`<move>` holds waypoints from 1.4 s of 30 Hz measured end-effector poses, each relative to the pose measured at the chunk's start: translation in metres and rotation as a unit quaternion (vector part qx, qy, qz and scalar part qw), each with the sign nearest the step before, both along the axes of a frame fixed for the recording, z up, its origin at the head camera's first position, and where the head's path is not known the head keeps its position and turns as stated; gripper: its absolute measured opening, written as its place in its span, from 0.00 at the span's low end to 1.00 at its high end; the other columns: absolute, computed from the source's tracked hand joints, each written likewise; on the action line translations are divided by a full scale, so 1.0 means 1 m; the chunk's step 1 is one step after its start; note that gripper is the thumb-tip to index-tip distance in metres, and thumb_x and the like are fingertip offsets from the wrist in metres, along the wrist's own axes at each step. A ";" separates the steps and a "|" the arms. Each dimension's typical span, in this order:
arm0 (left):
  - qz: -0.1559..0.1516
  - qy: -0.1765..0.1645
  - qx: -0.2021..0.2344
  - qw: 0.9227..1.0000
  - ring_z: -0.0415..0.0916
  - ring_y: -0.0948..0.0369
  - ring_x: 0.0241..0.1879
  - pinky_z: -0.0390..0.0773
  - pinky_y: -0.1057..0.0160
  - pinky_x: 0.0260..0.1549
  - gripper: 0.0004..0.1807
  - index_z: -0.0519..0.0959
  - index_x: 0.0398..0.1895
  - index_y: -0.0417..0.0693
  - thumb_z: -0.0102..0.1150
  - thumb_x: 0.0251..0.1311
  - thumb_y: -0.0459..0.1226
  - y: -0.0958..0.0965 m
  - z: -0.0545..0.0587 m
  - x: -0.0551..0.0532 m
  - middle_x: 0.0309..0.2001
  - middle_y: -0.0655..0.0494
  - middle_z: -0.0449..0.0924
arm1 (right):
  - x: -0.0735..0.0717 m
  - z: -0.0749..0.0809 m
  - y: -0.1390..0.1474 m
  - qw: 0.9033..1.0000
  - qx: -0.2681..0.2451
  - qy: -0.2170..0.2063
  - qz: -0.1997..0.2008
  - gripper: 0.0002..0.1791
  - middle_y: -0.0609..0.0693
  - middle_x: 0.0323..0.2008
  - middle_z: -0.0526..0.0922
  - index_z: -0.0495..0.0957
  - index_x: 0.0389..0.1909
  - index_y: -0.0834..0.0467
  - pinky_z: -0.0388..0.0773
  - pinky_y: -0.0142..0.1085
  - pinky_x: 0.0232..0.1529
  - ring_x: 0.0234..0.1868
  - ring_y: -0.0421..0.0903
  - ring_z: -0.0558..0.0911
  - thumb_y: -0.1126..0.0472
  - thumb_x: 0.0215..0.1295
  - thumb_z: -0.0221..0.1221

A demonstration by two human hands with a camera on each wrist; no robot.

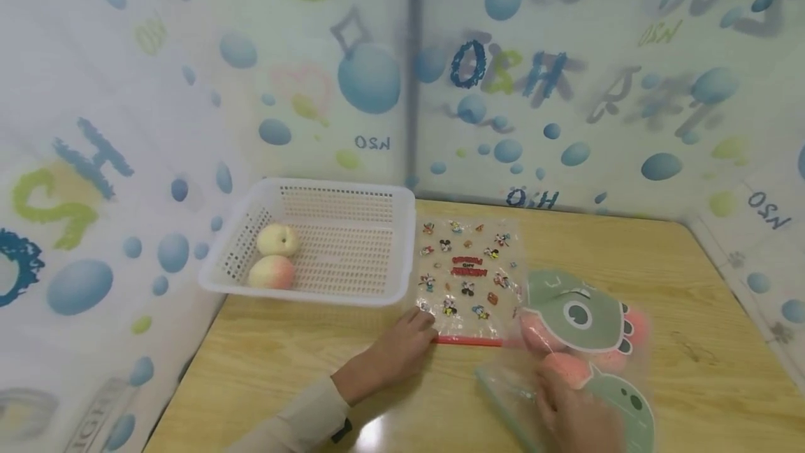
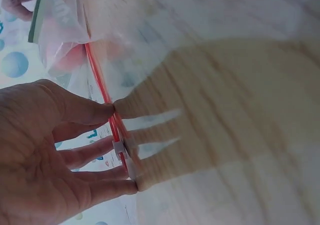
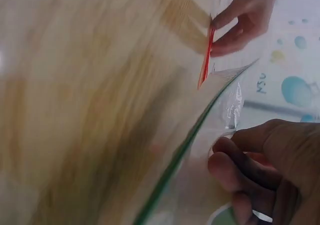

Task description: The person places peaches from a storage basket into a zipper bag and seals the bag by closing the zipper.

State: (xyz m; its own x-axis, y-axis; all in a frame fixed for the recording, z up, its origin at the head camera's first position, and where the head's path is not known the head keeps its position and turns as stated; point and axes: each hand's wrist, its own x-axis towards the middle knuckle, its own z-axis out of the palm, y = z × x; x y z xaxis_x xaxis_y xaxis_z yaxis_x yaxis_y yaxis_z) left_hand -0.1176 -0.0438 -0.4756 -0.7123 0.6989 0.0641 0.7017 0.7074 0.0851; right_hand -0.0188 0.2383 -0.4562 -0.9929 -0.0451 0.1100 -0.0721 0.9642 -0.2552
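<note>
In the head view, my left hand [image 1: 402, 349] touches the near left corner of a flat, clear zip bag [image 1: 467, 278] printed with small cartoon figures. Its fingertips rest along the red zip strip [image 2: 102, 85], near a pale slider [image 2: 119, 148], in the left wrist view. My right hand [image 1: 575, 404] pinches the clear side of a second zip bag [image 1: 575, 310] with green dinosaur prints. Curled fingers and thumb hold the film, just behind the green zip edge [image 3: 172, 167]. Several pinkish peaches [image 1: 566, 368] lie inside this bag, partly hidden by the prints.
A white plastic basket [image 1: 402, 250] stands at the back left, close to the wall. Two peaches [image 1: 272, 272] lie at its left end. Patterned walls [image 1: 390, 12] rise behind and beside the wooden table [image 1: 704, 341].
</note>
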 end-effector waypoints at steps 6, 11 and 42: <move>0.003 -0.005 -0.002 1.000 0.71 0.54 0.58 0.69 0.59 0.63 0.14 0.84 0.47 0.46 0.66 0.55 0.31 -0.002 0.000 0.000 0.57 0.49 0.76 | -0.019 0.000 0.022 1.000 0.000 -0.008 0.002 0.08 0.44 0.13 0.64 0.73 0.36 0.53 0.61 0.41 0.13 0.13 0.45 0.63 0.58 0.65 0.64; 0.003 0.003 -0.004 1.000 0.73 0.55 0.58 0.69 0.59 0.63 0.11 0.86 0.44 0.48 0.67 0.57 0.32 -0.002 0.003 0.001 0.56 0.50 0.78 | -0.040 -0.004 0.049 0.997 0.010 0.068 0.019 0.06 0.45 0.11 0.62 0.74 0.32 0.50 0.60 0.46 0.10 0.11 0.48 0.62 0.59 0.61 0.64; -0.030 0.106 -0.079 0.991 0.77 0.62 0.46 0.76 0.68 0.49 0.12 0.86 0.41 0.52 0.74 0.53 0.33 -0.003 -0.001 -0.006 0.45 0.58 0.82 | -0.120 -0.027 0.126 0.997 -0.044 0.004 0.067 0.41 0.76 0.66 0.62 0.49 0.76 0.61 0.65 0.70 0.53 0.58 0.78 0.68 0.64 0.65 0.57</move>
